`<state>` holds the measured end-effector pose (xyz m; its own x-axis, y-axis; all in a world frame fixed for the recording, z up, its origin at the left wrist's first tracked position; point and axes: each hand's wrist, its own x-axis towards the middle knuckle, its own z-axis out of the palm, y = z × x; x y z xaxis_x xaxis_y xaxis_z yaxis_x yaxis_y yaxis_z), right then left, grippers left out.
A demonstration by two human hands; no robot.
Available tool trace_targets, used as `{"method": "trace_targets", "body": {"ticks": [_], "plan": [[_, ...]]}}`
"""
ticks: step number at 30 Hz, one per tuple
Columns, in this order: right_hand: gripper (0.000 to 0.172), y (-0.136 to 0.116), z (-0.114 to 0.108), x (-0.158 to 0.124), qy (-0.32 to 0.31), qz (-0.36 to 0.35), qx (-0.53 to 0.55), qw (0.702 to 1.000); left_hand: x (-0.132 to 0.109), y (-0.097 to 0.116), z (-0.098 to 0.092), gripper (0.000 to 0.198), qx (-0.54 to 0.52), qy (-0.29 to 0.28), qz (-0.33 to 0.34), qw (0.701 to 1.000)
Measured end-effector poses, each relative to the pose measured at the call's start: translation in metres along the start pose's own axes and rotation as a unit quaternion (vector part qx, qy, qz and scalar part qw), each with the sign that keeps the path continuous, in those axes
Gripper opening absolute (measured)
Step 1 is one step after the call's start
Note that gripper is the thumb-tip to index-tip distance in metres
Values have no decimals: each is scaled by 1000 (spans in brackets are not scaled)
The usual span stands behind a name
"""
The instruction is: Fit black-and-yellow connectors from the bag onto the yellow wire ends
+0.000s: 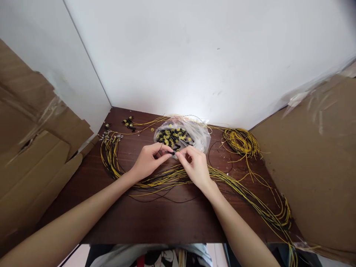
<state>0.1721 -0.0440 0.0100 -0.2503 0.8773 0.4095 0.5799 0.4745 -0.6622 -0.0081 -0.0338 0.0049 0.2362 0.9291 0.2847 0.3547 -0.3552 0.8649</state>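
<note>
My left hand [148,159] is closed in a pinch on a small black part [172,153] with a thin black wire near its fingertips. From the other side my right hand [196,163] pinches the end of the same part, so the fingertips almost meet. Its exact kind is too small to make out. Just beyond the fingers lies a clear plastic bag [201,137] with many black and yellow small parts [171,135] in its mouth. Under both hands a long bundle of yellow and black wires [233,180] runs across the brown table [155,222].
White wire ends [111,136] gather at the table's left. Several finished-looking black and yellow pieces [128,122] sit behind them. A coil of yellow wire [241,142] rests at the back right. Cardboard sheets [314,159] stand at both sides, and a white wall [194,66] closes the back.
</note>
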Motion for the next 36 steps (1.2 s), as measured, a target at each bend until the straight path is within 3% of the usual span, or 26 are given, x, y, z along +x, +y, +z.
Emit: {"method": "trace_targets", "body": {"ticks": [15, 36], "plan": [[20, -1, 2, -2, -14, -5, -10, 1000, 0, -1, 0, 12, -2, -21, 46, 999], [12, -4, -2, -2, -4, -28, 2, 1000, 0, -4, 2, 15, -8, -14, 23, 1000]]}}
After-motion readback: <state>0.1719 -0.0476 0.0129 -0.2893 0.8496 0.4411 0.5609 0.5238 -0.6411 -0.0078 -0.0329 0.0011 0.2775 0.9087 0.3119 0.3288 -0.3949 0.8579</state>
